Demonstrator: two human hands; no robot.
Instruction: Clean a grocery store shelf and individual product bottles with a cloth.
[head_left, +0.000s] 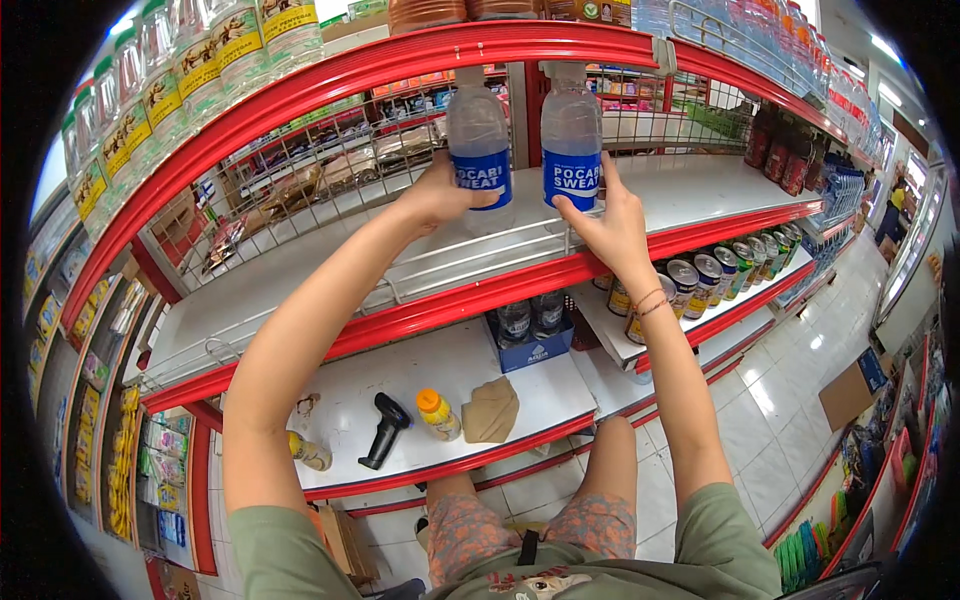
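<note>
Two clear Pocari Sweat bottles with blue labels stand upright side by side at the middle shelf (322, 259), a gap between them. My left hand (442, 196) grips the left bottle (478, 124), its thumb across the label's lower edge. Around the right bottle (571, 120) my right hand (611, 217) is closed, thumb in front and fingers along its right side. Both bottles are behind the low white wire rail (480, 251). Their caps are partly hidden by the red edge of the shelf above.
Below lie a black handheld barcode scanner (386, 431), a yellow bottle with an orange cap (437, 414), a brown cloth-like piece (491, 411) and a blue carton (536, 349) of bottles. Cans (705, 277) line a lower right shelf. Wire mesh (322, 161) backs the middle shelf; bottles (232, 45) crowd the top.
</note>
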